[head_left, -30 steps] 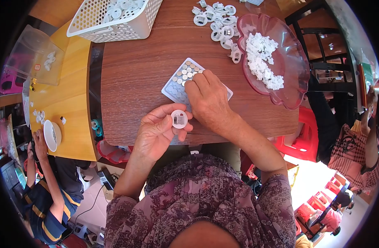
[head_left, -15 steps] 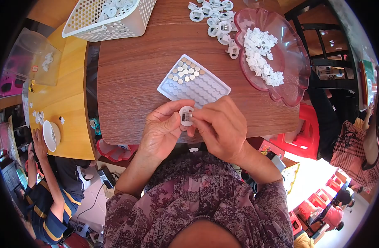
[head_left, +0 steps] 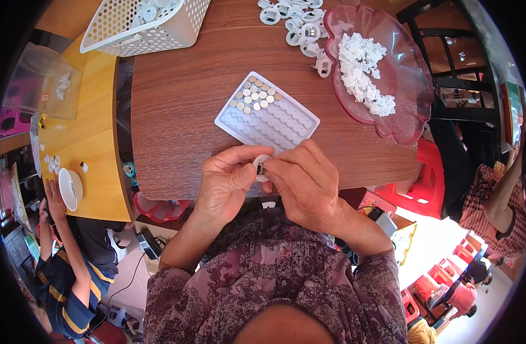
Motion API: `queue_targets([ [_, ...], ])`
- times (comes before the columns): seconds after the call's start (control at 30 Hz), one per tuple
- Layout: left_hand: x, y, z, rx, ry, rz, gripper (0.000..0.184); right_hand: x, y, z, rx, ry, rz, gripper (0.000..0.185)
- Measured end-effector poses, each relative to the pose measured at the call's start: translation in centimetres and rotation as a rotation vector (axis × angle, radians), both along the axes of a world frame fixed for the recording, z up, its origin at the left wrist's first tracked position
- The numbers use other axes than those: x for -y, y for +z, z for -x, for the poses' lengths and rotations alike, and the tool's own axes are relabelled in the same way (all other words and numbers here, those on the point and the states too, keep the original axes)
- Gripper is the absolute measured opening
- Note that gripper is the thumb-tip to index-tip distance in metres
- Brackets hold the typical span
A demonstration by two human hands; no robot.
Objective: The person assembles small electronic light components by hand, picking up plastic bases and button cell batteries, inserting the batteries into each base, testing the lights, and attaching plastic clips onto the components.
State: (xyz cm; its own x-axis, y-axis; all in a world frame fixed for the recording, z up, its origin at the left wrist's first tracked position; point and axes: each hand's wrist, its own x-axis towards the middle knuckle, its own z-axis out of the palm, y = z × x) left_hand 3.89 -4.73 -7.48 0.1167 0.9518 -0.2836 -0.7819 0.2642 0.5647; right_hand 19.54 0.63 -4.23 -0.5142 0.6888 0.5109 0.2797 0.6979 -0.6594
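Note:
My left hand [head_left: 226, 182] pinches a small round white plastic piece [head_left: 261, 174] with a dark part in its middle. My right hand [head_left: 309, 182] is closed, its thumb and forefinger pressed together against the right side of this piece; whatever they hold is hidden. Just beyond my fingers, a white moulded tray [head_left: 271, 123] lies tilted on the brown table [head_left: 177, 109]. Several silver button cells [head_left: 247, 100] sit in the pockets at its far left part.
At the far left stands a perforated white basket [head_left: 177, 43] of round white pieces. More such pieces [head_left: 294, 38] lie beside a pink scalloped bowl [head_left: 409, 74] with white bits. Another person's hand [head_left: 55, 198] rests near a white bowl [head_left: 72, 190] on the yellow table [head_left: 97, 143].
The round piece has turned partly sideways in my left hand, and my right fingers now cover more of its right side. The view has shifted slightly.

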Motion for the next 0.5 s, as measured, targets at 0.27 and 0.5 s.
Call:
queue_targets([
  [0.27,-0.06,-0.27,-0.18,-0.049,-0.006,-0.061,0.037,0.73,0.41,0.02,-0.096,-0.083,0.705,0.01],
  [0.5,-0.23,-0.52,0.09,-0.11,0.042,-0.082,0.036,-0.13,0.4,0.15,-0.058,-0.062,0.773,0.008],
])
